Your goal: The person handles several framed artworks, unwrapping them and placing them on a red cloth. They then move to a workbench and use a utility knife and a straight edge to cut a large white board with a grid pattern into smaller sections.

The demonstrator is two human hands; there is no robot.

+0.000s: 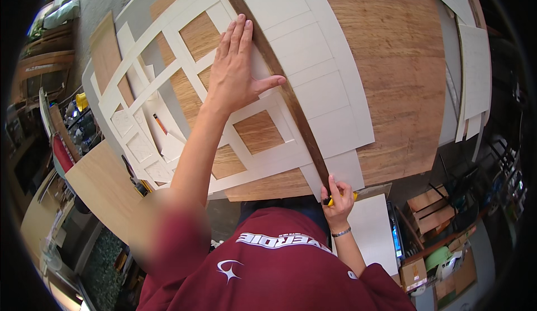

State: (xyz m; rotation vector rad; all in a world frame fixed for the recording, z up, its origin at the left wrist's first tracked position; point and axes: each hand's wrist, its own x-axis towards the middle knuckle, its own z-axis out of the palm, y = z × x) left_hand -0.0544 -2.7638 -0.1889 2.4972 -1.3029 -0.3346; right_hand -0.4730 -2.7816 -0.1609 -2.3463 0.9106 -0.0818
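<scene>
My left hand (235, 65) lies flat, thumb out, pressing along a long dark straightedge (302, 121) that crosses a white board (313, 37) with faint ruled lines. Beside it, a white lattice (251, 168) with rectangular cutouts lies over plywood (397, 70). My right hand (338, 202) grips a yellow-handled tool (351, 197), apparently a utility knife, at the near end of the straightedge, by a narrower white strip (349, 171). An orange pencil (160, 123) lies among the cut white pieces at the left; the yellow tool's tip is hidden.
More white sheets (472, 73) rest at the far right, and a loose plywood panel (98, 182) is at lower left. Wooden chair-like furniture (425, 207), cardboard boxes (414, 272) and assorted items surround the work surface. A white panel (369, 227) stands below its right edge.
</scene>
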